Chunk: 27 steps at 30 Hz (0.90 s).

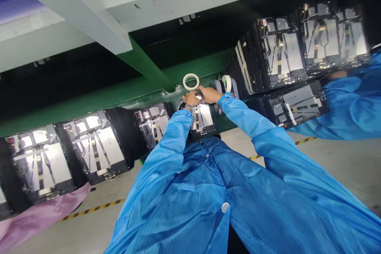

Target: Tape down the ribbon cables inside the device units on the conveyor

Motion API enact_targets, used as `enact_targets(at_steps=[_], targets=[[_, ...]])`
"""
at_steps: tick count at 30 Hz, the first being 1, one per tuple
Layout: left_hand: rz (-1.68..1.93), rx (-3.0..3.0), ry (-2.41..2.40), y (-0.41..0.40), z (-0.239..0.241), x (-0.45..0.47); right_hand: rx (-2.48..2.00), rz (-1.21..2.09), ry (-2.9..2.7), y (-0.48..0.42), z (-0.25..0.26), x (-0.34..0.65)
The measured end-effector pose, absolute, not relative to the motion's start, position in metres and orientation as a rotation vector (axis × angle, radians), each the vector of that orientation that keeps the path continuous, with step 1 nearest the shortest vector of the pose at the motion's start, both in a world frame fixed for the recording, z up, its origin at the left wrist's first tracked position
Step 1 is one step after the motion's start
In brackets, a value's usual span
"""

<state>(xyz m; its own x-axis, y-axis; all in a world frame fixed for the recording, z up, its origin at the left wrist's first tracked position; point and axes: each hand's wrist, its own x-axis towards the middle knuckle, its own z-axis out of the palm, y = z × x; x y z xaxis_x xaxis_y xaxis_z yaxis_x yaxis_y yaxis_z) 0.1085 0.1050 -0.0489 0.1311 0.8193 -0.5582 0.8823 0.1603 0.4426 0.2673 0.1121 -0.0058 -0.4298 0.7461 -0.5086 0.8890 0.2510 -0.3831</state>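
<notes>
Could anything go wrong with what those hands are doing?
The metal-looking wristband on the left hand is right by the open electronic unit, so it might scratch it. The right hand is near a white tape roll, which could get bumped and fall. Thin strips inside the unit might snag on fingers.

Bright overhead light, wide-angle edge distortion, soft blur

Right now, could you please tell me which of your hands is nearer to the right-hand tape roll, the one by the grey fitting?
Right. The right hand lies just beside the tape roll, apparently not touching it. The left hand is farther away, on the right hand's other side.
</notes>
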Motion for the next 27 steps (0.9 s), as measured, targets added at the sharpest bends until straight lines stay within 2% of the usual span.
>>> enact_targets(at_steps=[27], targets=[[-0.082,1.673,1.658,0.102,-0.044,0.106,1.528,-0.689,2.323,0.101,-0.008,0.256]])
